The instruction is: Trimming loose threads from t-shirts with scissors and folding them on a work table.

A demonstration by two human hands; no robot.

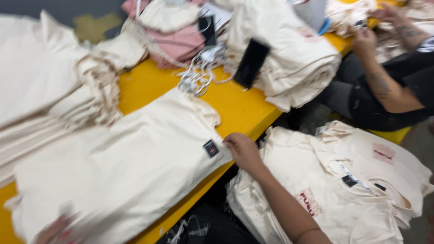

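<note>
A cream folded garment (pixel 126 167) lies flat on the yellow table (pixel 235 106). My right hand (pixel 243 149) pinches its right edge, beside a small dark label (pixel 210 148). My left hand (pixel 58 228) is blurred at the garment's lower left corner and rests on the fabric; I cannot tell whether it grips it. A heap of cream garments (pixel 343 185) with pink prints lies below the table edge by my right forearm.
A tall stack of cream garments (pixel 45 90) stands at the left. Pink cloth (pixel 178 43), white cords (pixel 196 77) and a dark phone (pixel 251 63) on another cream pile (pixel 294 58) lie at the back. A co-worker's arms (pixel 384 81) work at the far right.
</note>
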